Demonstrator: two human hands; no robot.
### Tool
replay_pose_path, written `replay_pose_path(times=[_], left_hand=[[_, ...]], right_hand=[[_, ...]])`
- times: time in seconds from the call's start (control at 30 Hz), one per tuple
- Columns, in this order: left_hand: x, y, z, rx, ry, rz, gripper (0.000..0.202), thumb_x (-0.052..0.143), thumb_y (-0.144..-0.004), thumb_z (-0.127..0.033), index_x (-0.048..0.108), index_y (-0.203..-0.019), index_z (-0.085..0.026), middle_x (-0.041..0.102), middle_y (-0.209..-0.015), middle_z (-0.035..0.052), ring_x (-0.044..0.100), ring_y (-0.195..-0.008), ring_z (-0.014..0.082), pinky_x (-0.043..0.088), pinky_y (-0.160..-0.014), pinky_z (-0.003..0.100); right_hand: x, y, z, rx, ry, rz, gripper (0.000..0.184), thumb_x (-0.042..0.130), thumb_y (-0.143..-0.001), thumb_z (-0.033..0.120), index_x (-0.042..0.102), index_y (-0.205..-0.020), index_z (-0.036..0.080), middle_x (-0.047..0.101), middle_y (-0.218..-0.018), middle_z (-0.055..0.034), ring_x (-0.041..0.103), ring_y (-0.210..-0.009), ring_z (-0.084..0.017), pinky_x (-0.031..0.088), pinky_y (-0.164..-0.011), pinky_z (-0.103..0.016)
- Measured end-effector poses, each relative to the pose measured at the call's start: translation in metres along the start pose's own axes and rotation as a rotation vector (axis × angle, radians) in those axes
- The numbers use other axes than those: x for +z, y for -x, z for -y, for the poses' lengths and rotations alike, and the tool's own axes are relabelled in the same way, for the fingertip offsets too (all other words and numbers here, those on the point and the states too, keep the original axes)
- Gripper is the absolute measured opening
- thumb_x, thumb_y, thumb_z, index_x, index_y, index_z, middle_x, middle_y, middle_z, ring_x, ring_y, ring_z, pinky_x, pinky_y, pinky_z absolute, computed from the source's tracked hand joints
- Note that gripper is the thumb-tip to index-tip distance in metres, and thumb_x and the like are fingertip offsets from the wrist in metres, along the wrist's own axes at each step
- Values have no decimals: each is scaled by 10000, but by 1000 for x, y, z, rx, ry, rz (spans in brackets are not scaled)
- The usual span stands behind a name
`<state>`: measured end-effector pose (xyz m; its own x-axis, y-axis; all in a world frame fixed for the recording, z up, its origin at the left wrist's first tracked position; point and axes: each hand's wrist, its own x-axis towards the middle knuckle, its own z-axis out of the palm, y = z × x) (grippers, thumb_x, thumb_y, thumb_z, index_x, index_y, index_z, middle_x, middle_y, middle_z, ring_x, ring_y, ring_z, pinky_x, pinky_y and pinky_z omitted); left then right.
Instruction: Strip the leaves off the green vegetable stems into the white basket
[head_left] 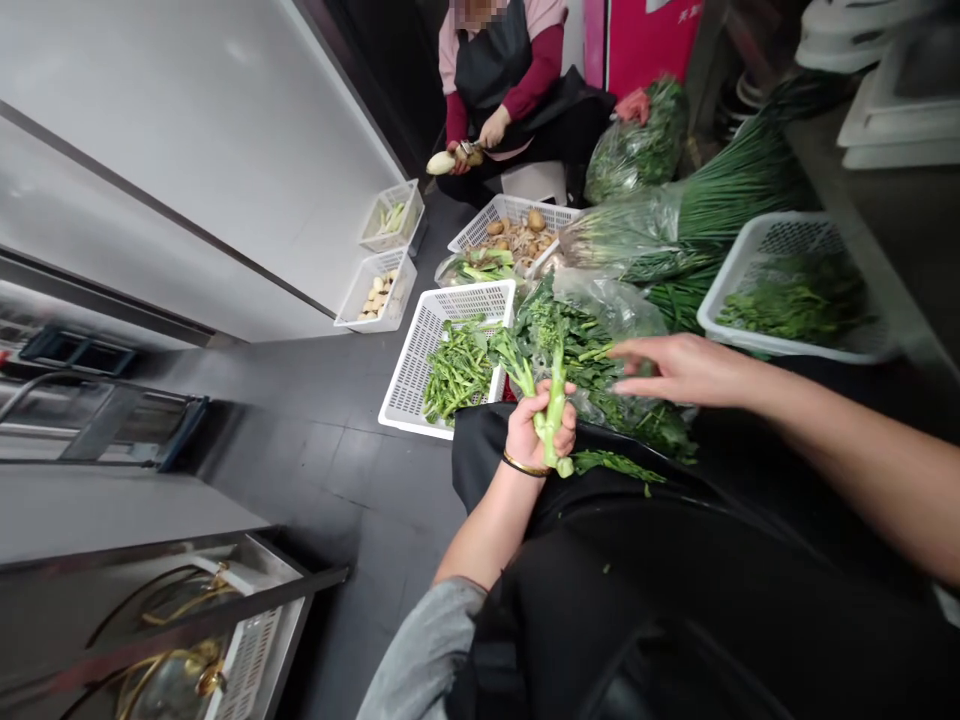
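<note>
Stalks (556, 402) of a leafy green vegetable sit in our left hand (527, 432), its fingers curled firmly around them. Their long axis runs away from us, cut ends toward our black apron (645, 560), tops toward the pile of leafy greens (581, 335). Our right hand (681, 366) is to their right, just apart from them, fingers parted and pointing across that axis; we see nothing in its grasp. Left of the stalks and beyond our left hand, the white basket (411, 365) holds green pieces (452, 378).

Thick green stalks (556, 405), tops outward
</note>
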<state>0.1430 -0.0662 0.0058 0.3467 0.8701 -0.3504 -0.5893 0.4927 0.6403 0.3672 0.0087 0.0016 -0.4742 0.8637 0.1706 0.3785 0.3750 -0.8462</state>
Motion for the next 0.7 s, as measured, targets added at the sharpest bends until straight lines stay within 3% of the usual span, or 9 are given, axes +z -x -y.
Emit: replay_pose_path(times=[0.03,0.13,0.23,0.3,0.37,0.43,0.53,0.63,0.7], left_hand=[[3,0,2,-11,-16,12,283,477,-786,-357,573,-952,-151,543,-550,1,381,-296,70,257,-286,185],[9,3,6,-11,-17,19,285,478,-781,-360,566,-955,-152,513,-545,-8,352,-287,60,233,-275,180],[7,7,13,32,42,-8,314,435,-796,-404,568,-928,-152,396,-501,-45,210,-261,31,127,-251,177],[5,7,20,21,66,-18,344,421,-793,-437,571,-905,-149,325,-485,-62,135,-263,22,76,-248,180],[3,5,26,-7,85,-2,342,429,-780,-427,577,-896,-142,296,-488,-65,113,-273,21,67,-250,181],[0,2,28,18,112,9,312,425,-778,-378,582,-898,-137,303,-500,-57,125,-288,27,92,-254,178],[-4,-2,23,127,142,-31,306,386,-798,-336,584,-924,-139,320,-516,-49,124,-310,36,159,-268,180],[-6,-2,20,146,141,-53,330,391,-794,-364,589,-931,-139,311,-504,-57,89,-304,31,169,-267,186],[-5,0,23,101,128,-43,333,416,-779,-394,592,-904,-141,294,-488,-65,70,-289,23,116,-254,183]], right_hand=[[5,-12,15,26,-93,65,332,725,-636,439,678,-900,243,647,-647,8,512,-426,-104,368,-435,-248],[27,-40,48,90,-407,53,307,665,-695,488,601,-690,187,570,-516,25,521,-432,-106,393,-429,-229],[51,-44,49,144,-821,49,352,664,-691,510,544,-646,182,566,-530,18,524,-437,-110,424,-435,-245],[59,-33,41,168,-925,20,355,634,-717,519,538,-658,182,564,-548,10,515,-433,-112,425,-440,-258],[57,-16,36,135,-727,-26,326,599,-760,483,547,-650,180,564,-553,-2,506,-435,-115,406,-447,-261],[48,4,39,15,-334,-39,260,571,-795,408,596,-674,178,596,-597,-33,531,-489,-131,388,-477,-260],[33,27,51,-217,131,134,169,545,-806,303,663,-743,200,633,-657,-53,563,-568,-148,351,-501,-254],[19,22,55,-191,201,369,211,651,-724,383,686,-847,215,643,-646,-26,561,-534,-145,344,-481,-244],[14,1,53,-4,63,299,389,669,-694,467,668,-974,198,640,-659,-14,563,-518,-141,373,-482,-243]])
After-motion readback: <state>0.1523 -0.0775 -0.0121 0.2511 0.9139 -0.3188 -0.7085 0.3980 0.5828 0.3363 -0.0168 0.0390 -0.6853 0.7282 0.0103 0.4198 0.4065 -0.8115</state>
